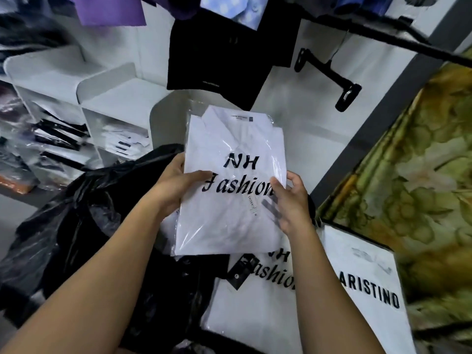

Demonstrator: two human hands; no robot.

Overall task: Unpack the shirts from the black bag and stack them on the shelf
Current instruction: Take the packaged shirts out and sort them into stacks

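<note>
A white shirt (229,180) folded in a clear plastic sleeve, printed "NH Fashion", is held up at the middle of the view, collar end toward 12 o'clock. The left hand (176,185) grips its edge at 9 o'clock, thumb laid across the front and fingers hidden behind. The right hand (291,200) grips the edge at 3 o'clock, thumb on the front and fingers curled round the side. The shirt is clear of the black bag (84,213), which lies crumpled and open from 9 to 7 o'clock of it.

At 6 o'clock, below the held shirt, lies a second packed shirt (255,302) with the same print, partly on the bag. Just beside that one, at 4 o'clock, lies a white package (365,290) marked "ARISTINO".

The white shelf (115,98) stands at 10 o'clock. One of its compartments holds a stack of folded shirts (125,141); the compartments further left hold more packed clothes, blurred. At 12 o'clock a black garment (224,54) hangs from above, with a purple garment (112,8) at 11 o'clock and an empty black hanger (329,75) at 1 o'clock. A green and gold patterned cloth (421,175) fills the side at 3 o'clock.
</note>
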